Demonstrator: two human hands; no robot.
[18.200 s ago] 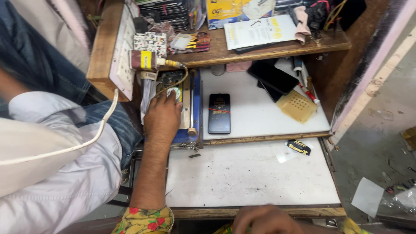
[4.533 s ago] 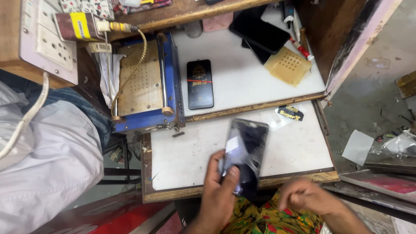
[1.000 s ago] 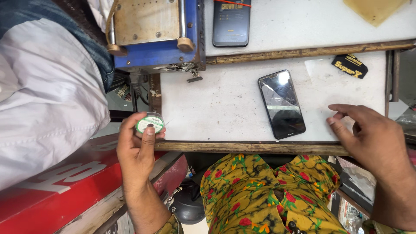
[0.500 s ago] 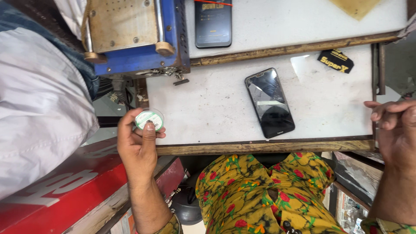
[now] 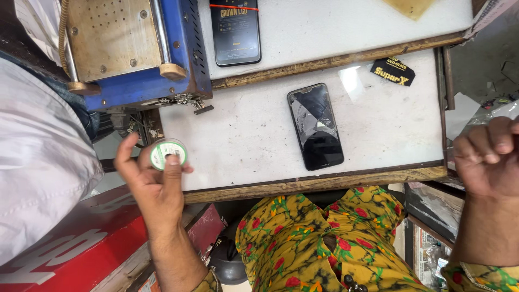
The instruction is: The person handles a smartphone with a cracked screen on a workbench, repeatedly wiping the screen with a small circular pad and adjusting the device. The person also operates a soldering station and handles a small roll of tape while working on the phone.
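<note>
My left hand [image 5: 154, 186] holds a small round spool with a green and white face [image 5: 167, 153], pinched between thumb and fingers at the left end of the white worktop [image 5: 243, 138]. A black phone with a cracked screen [image 5: 315, 126] lies face up on that worktop, to the right of the spool. My right hand [image 5: 486, 159] hovers off the worktop's right edge with its fingers loosely curled and nothing in it.
A blue machine with a perforated metal plate [image 5: 132, 48] stands at the upper left. A second black phone [image 5: 235, 31] lies on the higher white shelf. A small black packet [image 5: 393, 71] lies near the right edge. A person in white [image 5: 38, 157] sits at left, above a red box [image 5: 70, 238].
My right hand has left the worktop beside the cracked phone and drawn back past the right edge. My left hand has kept the spool at the worktop's left end.
</note>
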